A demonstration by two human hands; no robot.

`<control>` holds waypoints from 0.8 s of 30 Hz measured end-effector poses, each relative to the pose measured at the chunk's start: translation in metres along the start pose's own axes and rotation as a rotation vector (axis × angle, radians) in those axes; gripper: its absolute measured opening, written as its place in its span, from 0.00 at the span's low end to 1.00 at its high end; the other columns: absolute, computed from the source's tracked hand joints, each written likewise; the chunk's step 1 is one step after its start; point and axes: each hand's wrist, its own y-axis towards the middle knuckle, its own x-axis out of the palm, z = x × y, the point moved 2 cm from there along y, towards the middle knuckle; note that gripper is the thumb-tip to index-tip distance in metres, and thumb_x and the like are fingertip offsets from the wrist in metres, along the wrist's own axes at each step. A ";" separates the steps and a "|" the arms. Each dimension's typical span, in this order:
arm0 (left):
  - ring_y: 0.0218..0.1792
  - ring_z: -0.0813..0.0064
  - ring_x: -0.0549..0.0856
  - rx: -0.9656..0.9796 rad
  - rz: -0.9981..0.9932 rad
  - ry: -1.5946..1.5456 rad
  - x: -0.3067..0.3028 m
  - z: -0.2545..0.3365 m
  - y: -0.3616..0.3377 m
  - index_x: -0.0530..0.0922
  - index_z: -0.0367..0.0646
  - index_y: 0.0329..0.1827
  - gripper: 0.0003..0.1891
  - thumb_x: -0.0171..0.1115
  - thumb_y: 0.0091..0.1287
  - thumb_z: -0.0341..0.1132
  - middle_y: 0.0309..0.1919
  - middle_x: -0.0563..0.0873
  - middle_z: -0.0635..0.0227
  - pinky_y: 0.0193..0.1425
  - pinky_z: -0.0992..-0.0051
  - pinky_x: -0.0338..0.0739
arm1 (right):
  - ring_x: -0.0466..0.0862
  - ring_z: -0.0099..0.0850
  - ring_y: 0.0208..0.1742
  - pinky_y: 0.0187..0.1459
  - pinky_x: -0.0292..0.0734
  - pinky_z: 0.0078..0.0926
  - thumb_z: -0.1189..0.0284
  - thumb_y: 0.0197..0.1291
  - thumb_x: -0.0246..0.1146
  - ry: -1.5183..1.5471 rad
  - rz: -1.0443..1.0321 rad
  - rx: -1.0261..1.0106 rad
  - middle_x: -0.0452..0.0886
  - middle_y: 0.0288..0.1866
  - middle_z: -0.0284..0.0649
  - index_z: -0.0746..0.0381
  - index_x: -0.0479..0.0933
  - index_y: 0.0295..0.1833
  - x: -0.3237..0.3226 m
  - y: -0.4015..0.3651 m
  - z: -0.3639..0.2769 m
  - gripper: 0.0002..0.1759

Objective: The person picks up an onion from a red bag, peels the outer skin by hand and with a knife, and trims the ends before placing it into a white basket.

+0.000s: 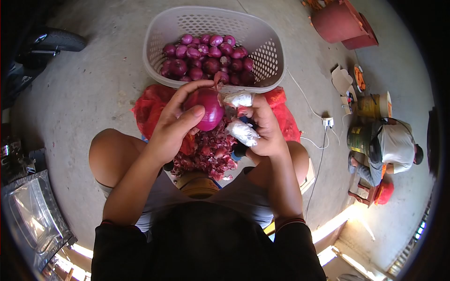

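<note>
A large purple-red onion (pixel 210 112) is held in my left hand (pixel 180 117), with the fingers behind it and the thumb across its front. Just right of it is my right hand (pixel 262 124), its thumb and a finger wrapped in white material and curled toward each other; whatever lies between them is too small to make out. A strip of dry skin stands up from the onion's top. Below both hands lies a heap of reddish onion peels (pixel 211 152). Beyond them, a grey perforated basket (pixel 152 44) holds several onions (pixel 201 56).
Red mesh sacks (pixel 286 117) lie beneath the basket's near edge. On the right are a power strip (pixel 328 122) with cables, buckets (pixel 375 105) and a bent-over person (pixel 396 143). A red container (pixel 333 21) stands at upper right, a tyre (pixel 63 40) at upper left.
</note>
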 end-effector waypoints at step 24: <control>0.31 0.92 0.71 -0.061 0.030 0.035 0.000 -0.003 -0.001 0.66 0.45 0.64 0.23 0.55 0.68 0.40 0.39 0.77 0.77 0.31 0.88 0.62 | 0.81 0.34 0.51 0.53 0.73 0.29 0.84 0.51 0.61 -0.120 -0.027 0.017 0.78 0.49 0.45 0.63 0.66 0.59 0.003 0.004 0.000 0.28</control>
